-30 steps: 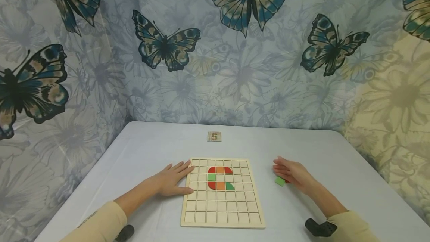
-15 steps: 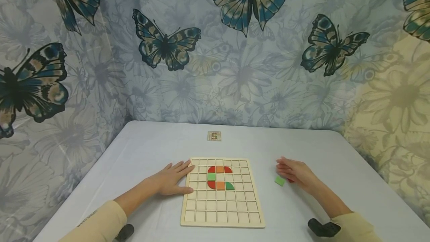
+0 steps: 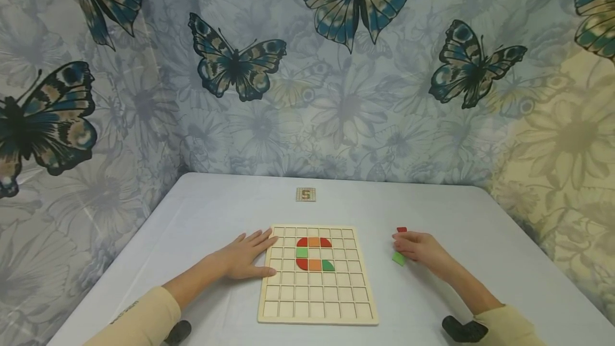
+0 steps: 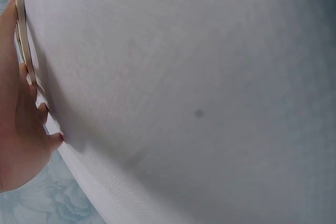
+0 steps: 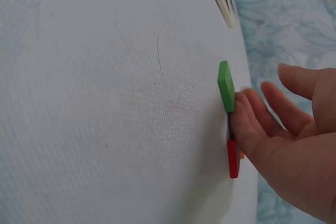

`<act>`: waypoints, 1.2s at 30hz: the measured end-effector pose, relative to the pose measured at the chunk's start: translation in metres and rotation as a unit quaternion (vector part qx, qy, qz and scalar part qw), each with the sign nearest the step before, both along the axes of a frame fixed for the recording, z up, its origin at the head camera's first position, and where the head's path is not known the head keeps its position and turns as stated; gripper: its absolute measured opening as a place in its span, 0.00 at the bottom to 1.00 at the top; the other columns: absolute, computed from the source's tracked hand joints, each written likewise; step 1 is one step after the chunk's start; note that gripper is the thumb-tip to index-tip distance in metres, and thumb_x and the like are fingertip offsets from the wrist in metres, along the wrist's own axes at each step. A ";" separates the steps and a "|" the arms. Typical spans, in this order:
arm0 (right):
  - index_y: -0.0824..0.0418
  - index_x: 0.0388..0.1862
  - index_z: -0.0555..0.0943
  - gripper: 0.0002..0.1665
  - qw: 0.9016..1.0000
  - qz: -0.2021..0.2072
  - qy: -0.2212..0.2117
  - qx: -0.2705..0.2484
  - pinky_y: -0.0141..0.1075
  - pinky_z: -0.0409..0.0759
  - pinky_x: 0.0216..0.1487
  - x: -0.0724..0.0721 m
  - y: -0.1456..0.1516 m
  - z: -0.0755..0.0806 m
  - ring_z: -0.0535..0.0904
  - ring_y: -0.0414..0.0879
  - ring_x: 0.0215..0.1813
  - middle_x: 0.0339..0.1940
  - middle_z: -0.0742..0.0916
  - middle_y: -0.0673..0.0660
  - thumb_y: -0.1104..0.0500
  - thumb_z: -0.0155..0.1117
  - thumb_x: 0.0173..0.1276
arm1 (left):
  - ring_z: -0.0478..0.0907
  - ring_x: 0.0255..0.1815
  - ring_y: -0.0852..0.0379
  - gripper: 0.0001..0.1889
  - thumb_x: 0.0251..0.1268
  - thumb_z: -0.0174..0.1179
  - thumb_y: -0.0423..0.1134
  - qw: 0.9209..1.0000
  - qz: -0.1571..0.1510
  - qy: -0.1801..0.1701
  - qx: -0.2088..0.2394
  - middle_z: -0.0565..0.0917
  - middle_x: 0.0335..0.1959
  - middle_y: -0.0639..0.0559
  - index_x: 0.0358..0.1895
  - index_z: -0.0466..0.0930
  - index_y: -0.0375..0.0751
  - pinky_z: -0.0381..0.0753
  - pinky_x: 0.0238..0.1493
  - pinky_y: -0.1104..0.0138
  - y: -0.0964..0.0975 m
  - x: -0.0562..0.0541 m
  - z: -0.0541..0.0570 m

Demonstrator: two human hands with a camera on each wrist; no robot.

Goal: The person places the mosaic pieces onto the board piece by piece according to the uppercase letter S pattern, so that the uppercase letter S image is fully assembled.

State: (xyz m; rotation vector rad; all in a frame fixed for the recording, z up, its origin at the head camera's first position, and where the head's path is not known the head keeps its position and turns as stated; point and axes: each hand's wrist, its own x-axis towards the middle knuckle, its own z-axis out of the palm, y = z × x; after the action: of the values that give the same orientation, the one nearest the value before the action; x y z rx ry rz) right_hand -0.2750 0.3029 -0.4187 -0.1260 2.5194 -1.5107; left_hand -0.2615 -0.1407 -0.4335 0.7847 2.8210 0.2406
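Observation:
A pale wooden grid board lies on the table with red, orange, light green and dark green tiles set in its squares. My left hand rests over the board's left edge, fingers spread; the left wrist view shows its fingers along that edge. To the right of the board, my right hand is low over loose tiles. A green tile lies by its fingers, and a red tile shows just past the fingertips. In the right wrist view, a red tile stands beside the hand, partly hiding something orange.
A small square card bearing an S-shaped figure lies behind the board. The white table meets butterfly-patterned fabric walls at the back and sides. Dark bands sit at both wrists.
My right hand has shifted slightly over the tiles. A red tile now shows past its fingertips, and the red seen under the palm is hidden in the head view. My left hand stays put.

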 end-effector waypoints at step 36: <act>0.67 0.46 0.82 0.22 0.981 0.016 0.107 0.159 0.32 0.78 0.35 0.011 -0.007 -0.004 0.75 0.48 0.37 0.35 0.82 0.53 0.73 0.74 0.49 | 0.43 0.76 0.48 0.49 0.56 0.40 0.78 1.000 0.005 0.005 -0.010 0.45 0.77 0.53 0.77 0.48 0.54 0.43 0.70 0.46 -0.003 -0.007 -0.012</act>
State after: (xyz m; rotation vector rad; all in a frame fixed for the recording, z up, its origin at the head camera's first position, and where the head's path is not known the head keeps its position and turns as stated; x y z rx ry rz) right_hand -0.2636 0.2958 -0.4226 -0.2910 2.8748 -1.1146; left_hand -0.2684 -0.1435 -0.4454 0.7699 2.8320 0.2103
